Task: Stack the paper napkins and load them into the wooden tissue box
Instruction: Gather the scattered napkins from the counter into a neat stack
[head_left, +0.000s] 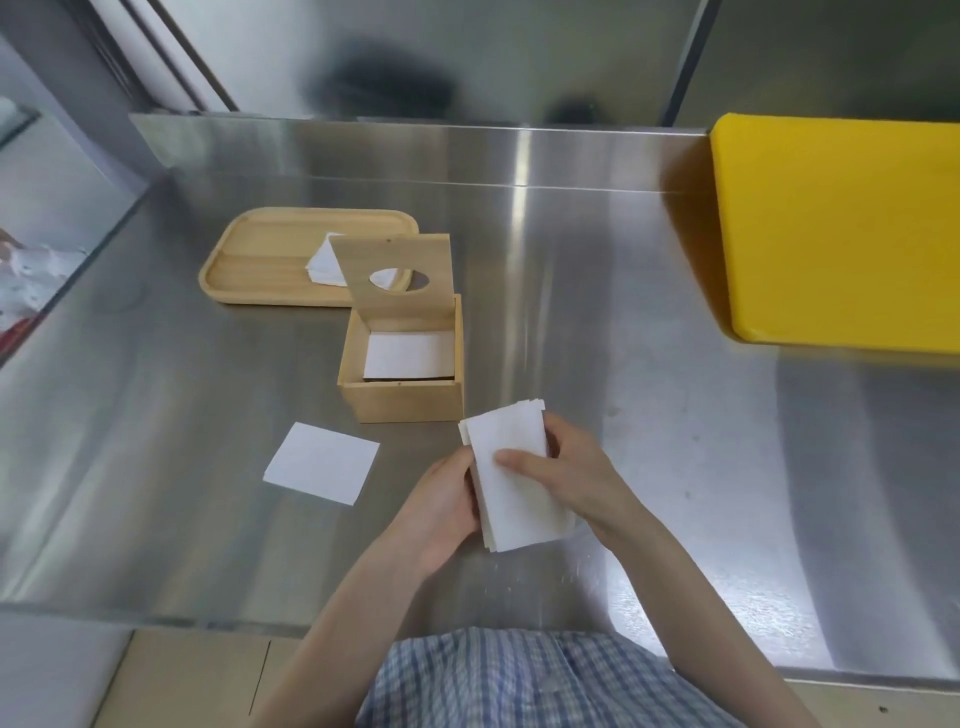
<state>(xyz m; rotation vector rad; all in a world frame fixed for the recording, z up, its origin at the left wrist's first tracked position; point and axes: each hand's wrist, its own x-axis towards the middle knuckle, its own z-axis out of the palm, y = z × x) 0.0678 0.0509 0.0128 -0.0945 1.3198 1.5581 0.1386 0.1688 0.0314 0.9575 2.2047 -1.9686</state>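
Both hands hold a stack of white paper napkins (511, 478) just above the steel counter, near its front. My left hand (441, 514) grips the stack's left edge. My right hand (566, 473) wraps its right side, thumb pressed on top. Behind the stack stands the wooden tissue box (405, 400), its lid (397, 275) with an oval hole tipped up and white napkins (408, 354) lying inside. A single napkin (322, 462) lies flat on the counter left of my hands. More napkins (324, 265) rest on the wooden tray (260, 260) behind the box.
A yellow cutting board (836, 228) lies at the right, against the steel backsplash. The steel counter (649, 338) ends at a left edge with a lower shelf and crumpled material (31, 270) beyond it. The front edge runs just above my checked clothing.
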